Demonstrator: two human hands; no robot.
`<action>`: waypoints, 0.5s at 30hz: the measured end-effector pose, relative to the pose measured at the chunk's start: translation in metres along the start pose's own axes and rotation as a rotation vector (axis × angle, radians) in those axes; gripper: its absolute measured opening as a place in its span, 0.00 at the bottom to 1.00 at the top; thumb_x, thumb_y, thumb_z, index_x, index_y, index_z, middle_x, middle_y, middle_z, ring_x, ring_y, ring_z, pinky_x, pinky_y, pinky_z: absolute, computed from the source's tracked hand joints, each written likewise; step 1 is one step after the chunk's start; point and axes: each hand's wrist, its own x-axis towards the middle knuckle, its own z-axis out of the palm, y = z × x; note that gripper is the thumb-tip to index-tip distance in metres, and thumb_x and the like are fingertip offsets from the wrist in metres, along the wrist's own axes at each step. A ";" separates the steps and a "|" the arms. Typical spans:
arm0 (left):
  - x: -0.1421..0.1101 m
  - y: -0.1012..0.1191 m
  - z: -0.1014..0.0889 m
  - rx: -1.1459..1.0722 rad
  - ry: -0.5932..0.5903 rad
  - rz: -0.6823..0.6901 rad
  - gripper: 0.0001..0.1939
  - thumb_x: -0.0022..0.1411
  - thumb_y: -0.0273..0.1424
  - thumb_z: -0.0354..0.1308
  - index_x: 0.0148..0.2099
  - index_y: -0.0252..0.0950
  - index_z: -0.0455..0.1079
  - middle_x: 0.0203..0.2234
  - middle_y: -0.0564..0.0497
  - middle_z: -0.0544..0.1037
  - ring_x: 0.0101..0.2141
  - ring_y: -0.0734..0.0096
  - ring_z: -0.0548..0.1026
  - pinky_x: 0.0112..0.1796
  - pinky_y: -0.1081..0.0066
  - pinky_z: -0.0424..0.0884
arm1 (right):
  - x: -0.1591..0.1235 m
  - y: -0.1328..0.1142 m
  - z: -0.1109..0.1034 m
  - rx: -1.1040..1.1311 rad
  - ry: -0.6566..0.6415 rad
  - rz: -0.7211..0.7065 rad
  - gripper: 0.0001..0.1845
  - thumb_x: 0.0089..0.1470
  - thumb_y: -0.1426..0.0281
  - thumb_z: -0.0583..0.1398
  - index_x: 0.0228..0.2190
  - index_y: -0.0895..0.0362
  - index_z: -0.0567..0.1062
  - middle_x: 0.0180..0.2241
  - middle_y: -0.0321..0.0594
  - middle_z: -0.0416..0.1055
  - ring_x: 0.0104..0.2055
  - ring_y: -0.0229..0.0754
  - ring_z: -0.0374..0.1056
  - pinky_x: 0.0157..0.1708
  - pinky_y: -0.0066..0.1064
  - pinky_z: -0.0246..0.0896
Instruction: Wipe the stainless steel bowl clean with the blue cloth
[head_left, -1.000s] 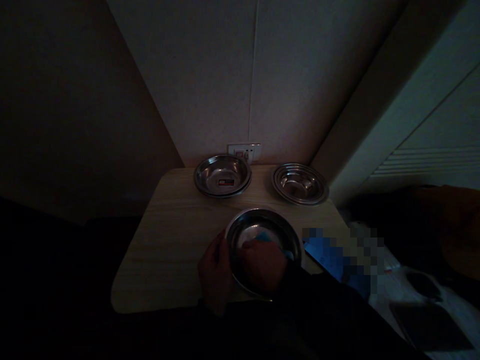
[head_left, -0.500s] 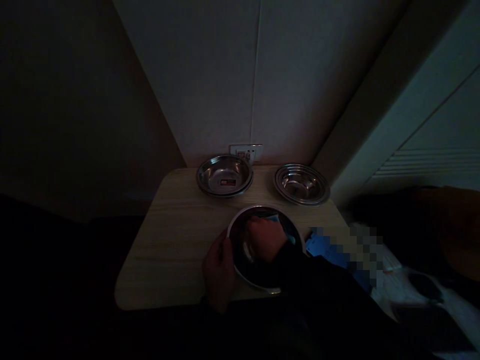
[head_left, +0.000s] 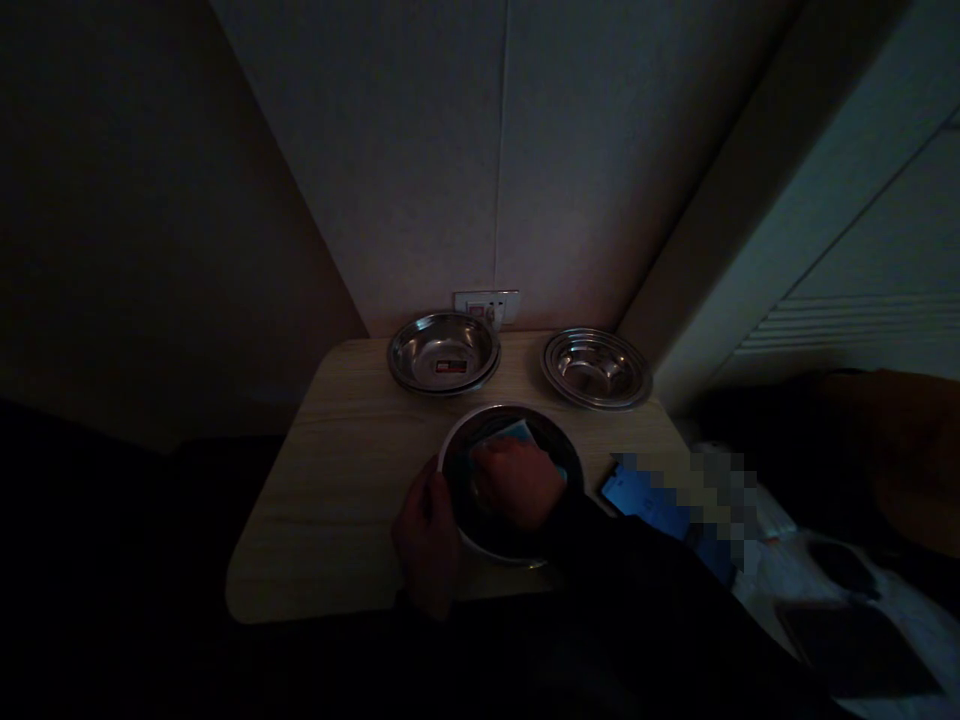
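Observation:
A round metal basin [head_left: 512, 562] lies near the front edge of the small wooden table. My left hand [head_left: 427, 530] grips its left rim between thumb and fingers. Inside the basin, my right hand [head_left: 521, 482] is closed on a light-blue cloth [head_left: 517, 431] and presses it against the inner surface. Part of the cloth sticks out above and to the right of the knuckles; the fingertips are hidden.
Behind the basin stand stacked metal basins [head_left: 444, 352] with a small label, and another nested stack [head_left: 596, 368] to the right. A phone [head_left: 645, 497] with a lit blue screen lies right of my forearm. A socket [head_left: 487, 304] is on the wall behind the table [head_left: 315, 500].
The basin and both hands have shifted slightly left and up in view. My right hand has moved leftward inside the basin, and more of the cloth shows above it.

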 end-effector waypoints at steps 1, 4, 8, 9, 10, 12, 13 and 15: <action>0.001 0.000 0.000 0.000 0.014 0.000 0.17 0.58 0.35 0.49 0.46 0.35 0.71 0.43 0.46 0.76 0.44 0.65 0.73 0.44 0.69 0.68 | -0.001 -0.003 -0.001 0.010 0.024 -0.026 0.13 0.57 0.70 0.50 0.38 0.56 0.72 0.40 0.43 0.72 0.44 0.45 0.65 0.40 0.36 0.56; 0.005 0.001 -0.001 -0.009 0.012 0.010 0.17 0.58 0.35 0.48 0.46 0.35 0.70 0.43 0.46 0.76 0.44 0.66 0.73 0.45 0.68 0.67 | -0.008 -0.007 -0.004 0.070 0.142 -0.109 0.12 0.56 0.70 0.51 0.38 0.56 0.72 0.41 0.41 0.72 0.47 0.45 0.62 0.47 0.41 0.51; 0.005 0.003 -0.007 0.042 -0.042 0.006 0.20 0.58 0.39 0.48 0.48 0.34 0.69 0.42 0.44 0.76 0.42 0.65 0.73 0.42 0.69 0.68 | -0.027 -0.005 -0.005 0.178 0.343 -0.126 0.13 0.56 0.68 0.52 0.42 0.54 0.71 0.47 0.40 0.69 0.51 0.44 0.59 0.54 0.43 0.42; 0.004 0.005 -0.011 0.077 -0.041 0.001 0.21 0.58 0.40 0.48 0.49 0.34 0.68 0.40 0.43 0.76 0.40 0.65 0.74 0.39 0.69 0.69 | -0.033 -0.003 -0.005 0.202 0.388 -0.122 0.14 0.57 0.68 0.52 0.43 0.54 0.71 0.47 0.40 0.69 0.51 0.43 0.59 0.54 0.42 0.43; 0.002 0.006 -0.014 0.119 -0.030 -0.004 0.23 0.58 0.42 0.48 0.51 0.33 0.66 0.37 0.43 0.77 0.37 0.65 0.75 0.37 0.69 0.69 | -0.039 0.000 -0.005 0.225 0.427 -0.116 0.14 0.57 0.68 0.52 0.44 0.54 0.70 0.47 0.41 0.69 0.50 0.42 0.60 0.53 0.40 0.45; -0.003 0.011 -0.022 0.214 0.017 0.009 0.26 0.57 0.44 0.48 0.52 0.34 0.66 0.27 0.46 0.77 0.29 0.65 0.74 0.30 0.69 0.68 | -0.051 0.005 -0.006 0.268 0.497 -0.078 0.15 0.57 0.68 0.52 0.44 0.56 0.71 0.46 0.42 0.70 0.48 0.41 0.62 0.50 0.37 0.50; -0.007 0.014 -0.025 0.260 0.053 0.023 0.26 0.57 0.45 0.48 0.51 0.34 0.66 0.24 0.49 0.76 0.26 0.67 0.73 0.28 0.69 0.67 | -0.056 0.008 -0.007 0.287 0.527 -0.050 0.15 0.57 0.69 0.52 0.44 0.56 0.71 0.45 0.43 0.70 0.47 0.41 0.62 0.49 0.35 0.52; -0.015 0.021 -0.029 0.322 0.097 0.061 0.25 0.57 0.46 0.48 0.49 0.35 0.68 0.20 0.51 0.74 0.23 0.68 0.71 0.25 0.71 0.66 | -0.065 0.013 -0.006 0.316 0.574 0.005 0.14 0.57 0.69 0.51 0.43 0.57 0.72 0.43 0.43 0.71 0.45 0.41 0.64 0.47 0.34 0.55</action>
